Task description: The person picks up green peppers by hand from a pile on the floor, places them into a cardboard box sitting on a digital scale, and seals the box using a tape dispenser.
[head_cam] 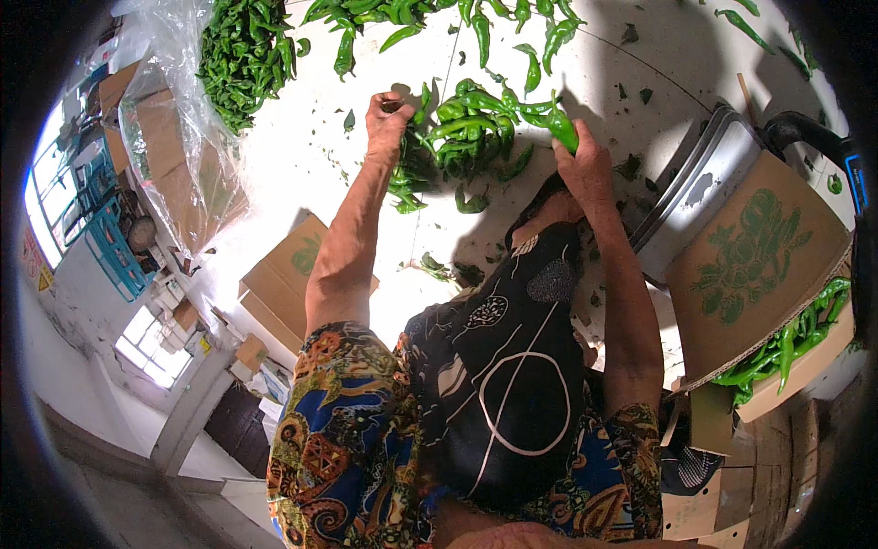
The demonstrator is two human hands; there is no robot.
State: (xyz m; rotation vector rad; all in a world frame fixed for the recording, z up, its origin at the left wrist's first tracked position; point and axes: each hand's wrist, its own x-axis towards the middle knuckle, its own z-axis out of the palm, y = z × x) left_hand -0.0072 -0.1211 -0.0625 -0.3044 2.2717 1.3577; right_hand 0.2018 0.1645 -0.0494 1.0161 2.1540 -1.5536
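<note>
My right hand (586, 161) grips a green pepper (562, 129) between thumb and fingers, its tip side pointing away from me. Below and to its left, a small pile of green peppers (473, 127) lies on the pale tiled floor (329, 192). My left hand (388, 123) hovers at the pile's left side with its fingers curled. Whether anything is inside those fingers is hard to make out. One upright-looking pepper (424, 103) is close to its thumb. More peppers (408, 182) lie in shadow beside my left wrist.
A dense heap of peppers (240, 62) lies at far left by a clear plastic sheet (185, 151). Loose peppers (480, 34) spread along the top. An open cardboard box (754, 254) with peppers is at right, beside a metal basin (706, 185). Another carton (281, 274) stands left.
</note>
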